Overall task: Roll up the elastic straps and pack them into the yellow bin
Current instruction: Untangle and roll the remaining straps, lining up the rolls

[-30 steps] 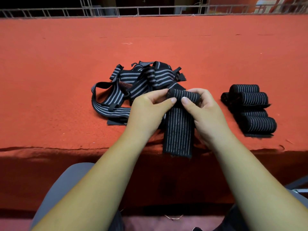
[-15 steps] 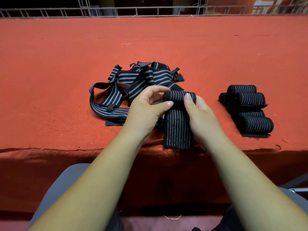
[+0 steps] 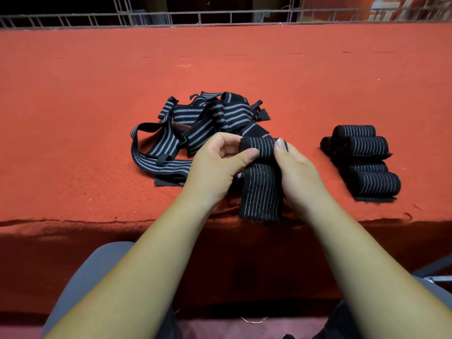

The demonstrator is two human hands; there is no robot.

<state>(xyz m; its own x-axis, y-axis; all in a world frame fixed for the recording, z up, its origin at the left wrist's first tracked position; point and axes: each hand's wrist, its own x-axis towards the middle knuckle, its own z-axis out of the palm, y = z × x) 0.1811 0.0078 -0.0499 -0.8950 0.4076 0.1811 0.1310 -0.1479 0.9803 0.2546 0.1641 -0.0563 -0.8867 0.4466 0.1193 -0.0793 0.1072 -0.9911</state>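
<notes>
Both hands hold one black elastic strap with thin white stripes (image 3: 260, 192) near the table's front edge. Its far end is wound into a roll, pinched between my left hand (image 3: 217, 167) and my right hand (image 3: 297, 172). The unrolled tail lies flat toward me and ends at the table edge. Behind my hands sits a tangled pile of loose striped straps (image 3: 195, 128). To the right lies a stack of several rolled straps (image 3: 364, 162). No yellow bin is in view.
The table is covered with red felt cloth (image 3: 97, 106) that hangs over the front edge. A white wire rack (image 3: 220, 17) runs along the far edge. My grey-clad knees are below the table.
The roll has grown as my hands wound the strap. The flat tail has become shorter and its end has pulled up from over the table edge.
</notes>
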